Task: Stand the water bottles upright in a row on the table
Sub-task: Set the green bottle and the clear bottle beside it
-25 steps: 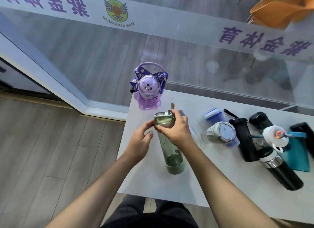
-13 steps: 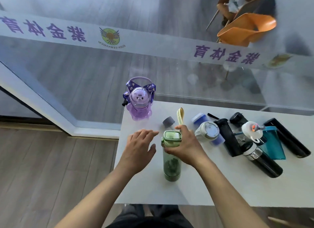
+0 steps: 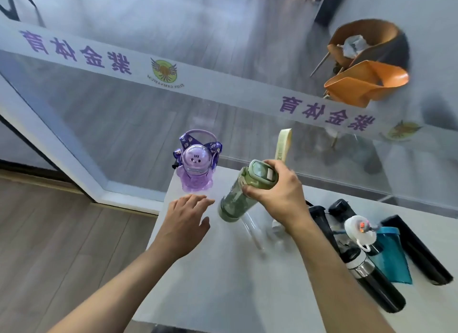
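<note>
Item: green bottle [image 3: 234, 200], translucent plastic body, flip lid, pale strap [image 3: 282, 144] standing up behind the lid. It is held tilted, lid leaning right, base low over the far left part of the table [image 3: 223, 283]. Whether the base touches the top cannot be told. The neck just under the lid is gripped by the right hand [image 3: 280, 199], thumb on the near side and fingers over the far side.

Free hand: left hand [image 3: 186, 223], fingers spread and relaxed, nothing in it, held just beside the bottle's base on its left.

Neighbour: purple bottle [image 3: 195, 171], upright at the far left corner, near the green one but apart from it. The row is judged to start here.

Handling, as judged: the green body looks rigid and smooth. No liquid can be made out in it, so it is expected to be light and a little top-heavy at the lid. A hold high on the neck suits tipping it upright. The narrow base may rock when set down, so a steadying touch low on the body is advised. The strap is soft and should not be relied on.

Other stock, lying on their sides at the right: what seems a clear bottle [image 3: 254, 232], black bottles [image 3: 418, 251], steel bottle [image 3: 371, 283], teal bottle [image 3: 392, 258]. These are judged not yet done.
</note>
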A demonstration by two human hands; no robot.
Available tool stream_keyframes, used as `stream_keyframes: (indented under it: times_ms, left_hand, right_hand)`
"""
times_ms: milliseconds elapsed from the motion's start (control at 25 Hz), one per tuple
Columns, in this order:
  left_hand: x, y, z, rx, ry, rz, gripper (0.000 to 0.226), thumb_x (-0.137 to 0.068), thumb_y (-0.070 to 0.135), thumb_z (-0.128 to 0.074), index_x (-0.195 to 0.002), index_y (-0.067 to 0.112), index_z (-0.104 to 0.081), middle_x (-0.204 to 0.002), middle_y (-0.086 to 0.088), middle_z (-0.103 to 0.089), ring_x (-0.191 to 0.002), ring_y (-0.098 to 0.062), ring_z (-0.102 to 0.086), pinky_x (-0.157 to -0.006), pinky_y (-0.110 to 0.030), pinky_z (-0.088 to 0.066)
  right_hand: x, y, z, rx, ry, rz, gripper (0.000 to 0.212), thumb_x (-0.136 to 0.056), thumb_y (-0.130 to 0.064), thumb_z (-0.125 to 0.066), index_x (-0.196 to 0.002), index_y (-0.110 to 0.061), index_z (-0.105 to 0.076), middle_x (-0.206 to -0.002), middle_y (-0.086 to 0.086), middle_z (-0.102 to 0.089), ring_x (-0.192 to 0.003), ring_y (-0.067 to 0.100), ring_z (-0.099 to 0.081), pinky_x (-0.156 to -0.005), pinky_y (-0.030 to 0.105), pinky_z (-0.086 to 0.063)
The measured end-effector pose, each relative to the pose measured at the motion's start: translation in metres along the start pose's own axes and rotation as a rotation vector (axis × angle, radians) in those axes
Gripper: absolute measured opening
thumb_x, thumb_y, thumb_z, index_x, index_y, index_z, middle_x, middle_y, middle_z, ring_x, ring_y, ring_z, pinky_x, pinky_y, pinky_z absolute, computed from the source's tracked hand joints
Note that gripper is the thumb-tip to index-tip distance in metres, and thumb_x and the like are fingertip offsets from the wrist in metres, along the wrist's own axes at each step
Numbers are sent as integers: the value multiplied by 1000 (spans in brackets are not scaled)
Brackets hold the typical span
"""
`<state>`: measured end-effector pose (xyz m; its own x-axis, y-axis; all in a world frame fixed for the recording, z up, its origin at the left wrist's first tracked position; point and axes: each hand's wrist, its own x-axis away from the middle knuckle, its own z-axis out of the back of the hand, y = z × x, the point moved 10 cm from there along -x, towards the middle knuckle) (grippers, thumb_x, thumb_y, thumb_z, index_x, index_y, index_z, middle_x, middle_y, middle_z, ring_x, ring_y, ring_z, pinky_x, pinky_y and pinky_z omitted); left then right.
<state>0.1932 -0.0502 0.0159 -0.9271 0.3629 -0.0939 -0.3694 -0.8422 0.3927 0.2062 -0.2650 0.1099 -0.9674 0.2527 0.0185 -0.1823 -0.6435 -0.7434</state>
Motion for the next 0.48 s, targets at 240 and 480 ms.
stream_keyframes:
  times_ms: [240, 480]
  left_hand:
    - [-28, 36, -38, -24, -80, 105, 46, -85, 29, -60, -131, 30, -56, -132, 6, -58, -124, -24, -51, -99, -40, -38]
    - [-55, 67, -98, -59, -202, 140, 52, -88, 31, -53, -139, 36, -44, -148, 3, -44, -136, -28, -37, -107, -42, -29]
  right_hand:
    - [-86, 10, 7, 29, -37, 100, 70, -63, -37, -93, -123, -28, -59, -115, 4, -56, -90, 2, -57, -87, 19, -50]
    - [-128, 37, -16, 80, -136, 197, 66, -68, -37, -90, -124, -25, -56, -114, 4, -50, -82, -4, -49, -77, 3, -39]
